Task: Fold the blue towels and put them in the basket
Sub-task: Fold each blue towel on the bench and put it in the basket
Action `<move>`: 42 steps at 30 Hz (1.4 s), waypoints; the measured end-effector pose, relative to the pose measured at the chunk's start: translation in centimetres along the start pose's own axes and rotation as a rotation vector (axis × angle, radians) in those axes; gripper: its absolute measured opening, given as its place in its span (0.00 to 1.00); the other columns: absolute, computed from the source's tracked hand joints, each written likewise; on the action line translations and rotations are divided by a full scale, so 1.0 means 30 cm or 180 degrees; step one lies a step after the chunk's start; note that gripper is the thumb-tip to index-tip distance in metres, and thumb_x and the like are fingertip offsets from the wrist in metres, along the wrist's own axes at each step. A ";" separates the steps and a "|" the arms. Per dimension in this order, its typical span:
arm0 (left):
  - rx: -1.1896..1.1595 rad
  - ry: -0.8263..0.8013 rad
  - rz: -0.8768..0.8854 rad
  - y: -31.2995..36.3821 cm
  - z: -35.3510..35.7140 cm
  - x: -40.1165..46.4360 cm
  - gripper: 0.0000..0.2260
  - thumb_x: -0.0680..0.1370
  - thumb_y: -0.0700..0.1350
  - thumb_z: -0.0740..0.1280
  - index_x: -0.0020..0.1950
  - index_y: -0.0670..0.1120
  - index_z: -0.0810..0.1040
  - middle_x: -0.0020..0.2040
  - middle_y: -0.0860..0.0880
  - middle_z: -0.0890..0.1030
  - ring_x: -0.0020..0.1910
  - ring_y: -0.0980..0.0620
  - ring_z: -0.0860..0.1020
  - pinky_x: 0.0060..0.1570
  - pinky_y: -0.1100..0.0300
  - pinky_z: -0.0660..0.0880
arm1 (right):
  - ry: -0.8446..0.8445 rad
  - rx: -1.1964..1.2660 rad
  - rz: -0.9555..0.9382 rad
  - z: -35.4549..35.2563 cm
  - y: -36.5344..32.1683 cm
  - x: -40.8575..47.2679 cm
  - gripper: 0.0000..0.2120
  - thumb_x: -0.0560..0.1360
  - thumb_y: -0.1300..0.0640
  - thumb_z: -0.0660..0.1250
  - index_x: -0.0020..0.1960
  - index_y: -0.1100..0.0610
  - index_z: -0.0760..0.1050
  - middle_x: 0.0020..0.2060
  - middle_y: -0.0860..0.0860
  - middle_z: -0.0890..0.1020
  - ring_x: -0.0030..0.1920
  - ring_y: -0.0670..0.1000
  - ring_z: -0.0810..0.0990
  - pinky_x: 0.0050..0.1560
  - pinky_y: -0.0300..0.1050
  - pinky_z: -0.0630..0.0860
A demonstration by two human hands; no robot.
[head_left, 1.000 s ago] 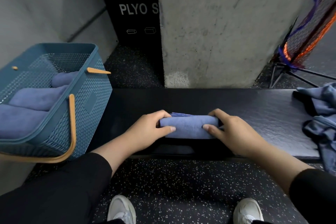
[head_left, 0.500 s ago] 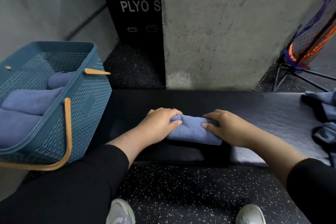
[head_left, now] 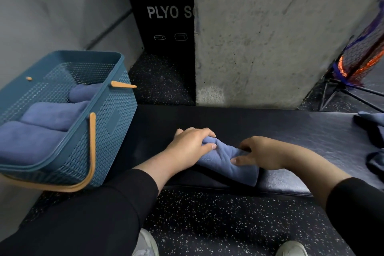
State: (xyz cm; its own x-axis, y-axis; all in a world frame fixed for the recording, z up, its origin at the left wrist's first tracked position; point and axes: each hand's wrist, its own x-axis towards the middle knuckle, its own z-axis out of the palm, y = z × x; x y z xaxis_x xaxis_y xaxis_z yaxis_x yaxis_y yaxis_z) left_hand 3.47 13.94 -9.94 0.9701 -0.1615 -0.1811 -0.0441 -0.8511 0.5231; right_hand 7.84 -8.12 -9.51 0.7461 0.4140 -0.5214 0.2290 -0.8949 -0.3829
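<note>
So the big dark bench (head_left: 259,129) is running across the whole view, and the teal basket (head_left: 108,122) is sitting at its left end, already holding three folded blue towels (head_left: 52,114). Right in the middle, near the front edge of the bench, a folded blue towel (head_left: 226,160) is lying at a bit of an angle. The left hand (head_left: 189,147) is gripping its left end, fingers curled over the top and thumb pinching in. The right hand (head_left: 261,154) is clutching the right side the same way. More unfolded towels (head_left: 374,131) are piling up at the far right.
</note>
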 end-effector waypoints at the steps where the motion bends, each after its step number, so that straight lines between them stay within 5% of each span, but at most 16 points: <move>1: 0.0064 0.0087 0.0036 -0.009 0.008 0.002 0.12 0.82 0.55 0.64 0.64 0.54 0.76 0.53 0.59 0.77 0.58 0.57 0.69 0.62 0.58 0.63 | 0.0041 0.0019 -0.0011 0.000 -0.007 -0.006 0.18 0.71 0.35 0.69 0.40 0.50 0.74 0.36 0.45 0.78 0.35 0.46 0.75 0.37 0.43 0.71; 4: -0.0368 0.0651 -0.0174 -0.041 0.040 0.019 0.13 0.77 0.56 0.69 0.60 0.53 0.78 0.54 0.55 0.78 0.57 0.53 0.76 0.62 0.54 0.70 | 0.0440 0.0467 -0.0025 -0.002 -0.019 -0.018 0.15 0.73 0.42 0.70 0.39 0.53 0.75 0.33 0.47 0.77 0.33 0.46 0.72 0.36 0.44 0.69; 7: -0.1485 0.1443 -0.0777 -0.014 0.023 0.016 0.25 0.75 0.57 0.72 0.69 0.51 0.74 0.61 0.51 0.77 0.59 0.53 0.77 0.61 0.55 0.74 | 0.0956 0.1738 -0.0065 -0.014 -0.030 -0.041 0.12 0.74 0.47 0.72 0.41 0.56 0.77 0.29 0.44 0.77 0.31 0.44 0.72 0.34 0.41 0.68; 9: -0.2702 0.1248 -0.1300 0.028 -0.008 -0.005 0.30 0.76 0.60 0.71 0.73 0.48 0.70 0.63 0.50 0.79 0.59 0.54 0.78 0.60 0.56 0.74 | 0.1056 0.2314 -0.0176 -0.031 -0.057 -0.060 0.12 0.75 0.49 0.72 0.45 0.58 0.79 0.32 0.47 0.80 0.33 0.44 0.75 0.37 0.42 0.72; 12: -0.4417 0.0418 -0.1415 0.091 -0.052 -0.052 0.21 0.79 0.57 0.69 0.66 0.46 0.76 0.59 0.46 0.84 0.58 0.48 0.82 0.63 0.48 0.76 | 0.0916 0.2637 -0.0416 -0.047 -0.109 -0.081 0.12 0.74 0.49 0.73 0.52 0.56 0.80 0.45 0.52 0.85 0.45 0.48 0.82 0.51 0.53 0.79; 16: -0.4881 0.0906 -0.0990 0.118 -0.140 -0.078 0.14 0.80 0.46 0.69 0.64 0.44 0.77 0.55 0.43 0.85 0.54 0.47 0.85 0.61 0.46 0.79 | 0.0581 0.3050 -0.0705 -0.078 -0.229 -0.132 0.17 0.76 0.52 0.72 0.64 0.49 0.76 0.56 0.47 0.84 0.58 0.50 0.83 0.64 0.58 0.76; 19: -0.4573 0.1339 -0.0758 0.125 -0.234 -0.121 0.17 0.74 0.48 0.74 0.61 0.46 0.77 0.53 0.44 0.86 0.53 0.49 0.85 0.59 0.48 0.80 | 0.0757 0.2834 -0.1036 -0.116 -0.339 -0.195 0.21 0.74 0.50 0.72 0.66 0.47 0.75 0.57 0.46 0.84 0.58 0.48 0.83 0.64 0.55 0.75; 23: -0.3880 0.1999 -0.0492 0.138 -0.345 -0.211 0.18 0.73 0.47 0.76 0.60 0.52 0.75 0.53 0.54 0.84 0.50 0.62 0.83 0.47 0.66 0.79 | 0.1002 0.2668 -0.1246 -0.175 -0.465 -0.270 0.17 0.73 0.50 0.70 0.61 0.48 0.79 0.53 0.48 0.86 0.55 0.50 0.85 0.63 0.56 0.75; 26: -0.3368 0.2383 -0.0296 0.115 -0.438 -0.291 0.22 0.73 0.52 0.75 0.65 0.55 0.73 0.55 0.57 0.82 0.52 0.65 0.80 0.47 0.70 0.76 | 0.0990 0.2542 -0.1379 -0.233 -0.568 -0.301 0.13 0.74 0.54 0.69 0.59 0.50 0.81 0.51 0.50 0.86 0.53 0.52 0.85 0.63 0.55 0.75; 30: -0.3062 0.2691 -0.0037 0.010 -0.594 -0.398 0.24 0.76 0.59 0.71 0.70 0.56 0.73 0.57 0.58 0.82 0.57 0.63 0.80 0.59 0.62 0.76 | 0.1105 0.2084 -0.1554 -0.343 -0.712 -0.277 0.13 0.74 0.54 0.70 0.58 0.51 0.81 0.50 0.50 0.87 0.53 0.52 0.85 0.63 0.59 0.76; 35: -0.0826 0.3708 -0.0462 -0.252 -0.722 -0.535 0.13 0.81 0.51 0.67 0.63 0.50 0.80 0.58 0.55 0.81 0.57 0.58 0.76 0.56 0.69 0.67 | 0.1202 0.1337 -0.1771 -0.488 -0.950 -0.135 0.07 0.77 0.54 0.71 0.54 0.50 0.83 0.47 0.50 0.87 0.51 0.53 0.85 0.55 0.55 0.80; 42: 0.0049 0.3242 -0.1269 -0.525 -0.762 -0.587 0.16 0.79 0.48 0.69 0.66 0.49 0.80 0.63 0.52 0.80 0.63 0.48 0.77 0.64 0.51 0.72 | 0.1003 -0.0153 -0.1784 -0.480 -1.259 0.201 0.10 0.76 0.50 0.72 0.55 0.51 0.82 0.46 0.48 0.85 0.48 0.48 0.82 0.46 0.41 0.77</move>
State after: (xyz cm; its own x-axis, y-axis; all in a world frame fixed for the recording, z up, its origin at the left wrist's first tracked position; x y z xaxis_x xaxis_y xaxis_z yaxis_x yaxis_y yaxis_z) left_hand -7.47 41.61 4.04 0.6574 0.6100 0.4424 0.3209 -0.7578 0.5681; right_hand 12.69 25.79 12.78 0.6513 0.7588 -0.0005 0.6597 -0.5666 -0.4938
